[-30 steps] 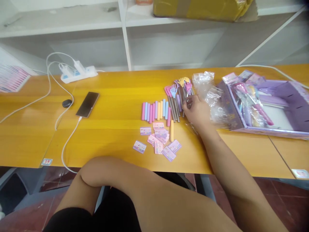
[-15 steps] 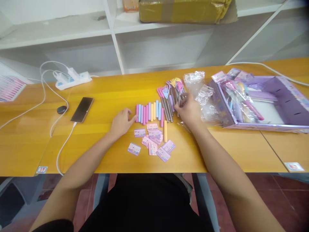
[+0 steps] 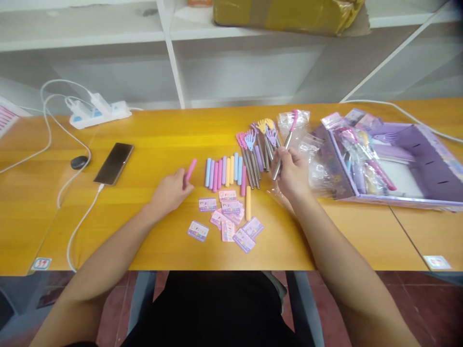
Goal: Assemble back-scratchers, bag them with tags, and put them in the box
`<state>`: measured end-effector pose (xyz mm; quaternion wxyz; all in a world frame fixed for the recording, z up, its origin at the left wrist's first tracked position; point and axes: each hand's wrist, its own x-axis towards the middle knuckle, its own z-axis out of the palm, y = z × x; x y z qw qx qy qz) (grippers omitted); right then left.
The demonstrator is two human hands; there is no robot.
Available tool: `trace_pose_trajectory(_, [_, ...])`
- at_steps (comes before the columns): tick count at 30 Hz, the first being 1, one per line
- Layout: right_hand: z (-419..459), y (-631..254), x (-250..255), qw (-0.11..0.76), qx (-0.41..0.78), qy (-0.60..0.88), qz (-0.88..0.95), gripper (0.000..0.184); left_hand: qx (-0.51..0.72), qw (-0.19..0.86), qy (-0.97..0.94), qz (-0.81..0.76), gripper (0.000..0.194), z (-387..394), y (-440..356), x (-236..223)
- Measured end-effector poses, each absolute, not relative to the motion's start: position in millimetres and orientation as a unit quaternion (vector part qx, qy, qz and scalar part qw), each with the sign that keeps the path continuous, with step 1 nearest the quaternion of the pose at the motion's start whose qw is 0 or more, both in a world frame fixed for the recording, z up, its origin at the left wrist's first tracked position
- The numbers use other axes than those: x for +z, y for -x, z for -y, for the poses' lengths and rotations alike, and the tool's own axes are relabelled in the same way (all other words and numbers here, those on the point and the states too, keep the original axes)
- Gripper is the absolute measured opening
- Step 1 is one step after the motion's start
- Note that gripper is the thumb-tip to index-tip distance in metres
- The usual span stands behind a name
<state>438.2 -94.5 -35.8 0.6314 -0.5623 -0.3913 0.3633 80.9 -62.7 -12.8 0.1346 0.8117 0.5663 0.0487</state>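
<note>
Between the fingers of my left hand (image 3: 170,193) is a pink handle tube (image 3: 190,169), tilted above the table left of the row of coloured tubes (image 3: 223,172). My right hand (image 3: 293,174) grips the metal rod of a back scratcher (image 3: 288,140) with a pink hand-shaped head, which points up and away. Just left of that hand lies a bunch of back scratchers (image 3: 255,144) with pink, blue, yellow and purple heads. A yellow tube (image 3: 248,203) lies apart, in front of the row. Small printed cards (image 3: 227,230) are scattered nearer the table's front edge.
Clear plastic bags (image 3: 314,161) lie beside my right hand. A purple box (image 3: 349,193) with bagged items stands at the right. To the left are a phone (image 3: 114,164) on a white cable, a black round object (image 3: 78,162) and a power strip (image 3: 103,115).
My left hand came up to the row, took the pink tube from its left end and drew it left. My right hand has lifted a pink-headed back scratcher from the bunch.
</note>
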Motion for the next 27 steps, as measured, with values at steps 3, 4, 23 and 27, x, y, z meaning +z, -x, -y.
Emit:
trace_pose_trajectory(3, [102.1,-428.4,-25.4,0.628,0.440,0.510,0.390,0.046,0.022,0.123,-0.859,-0.496,0.017,71.1,-80.8,-6.4])
trace_pose_trajectory(4, [104.6,-425.4,-22.2,0.624,0.466,0.490,0.392,0.045,0.016,0.121,-0.875,-0.468,0.021,74.4,-81.7,-4.8])
trace_pose_trajectory(23, [127.7,-403.1,-18.9,0.522,0.557,0.419,0.491,0.032,-0.013,0.165,-0.900,-0.403,0.031,97.1,-92.5,-2.7])
trace_pose_trajectory(27, [128.1,-402.8,-19.7,0.525,0.551,0.414,0.499,0.029,-0.003,0.166,-0.895,-0.415,0.034,99.6,-92.4,-3.7])
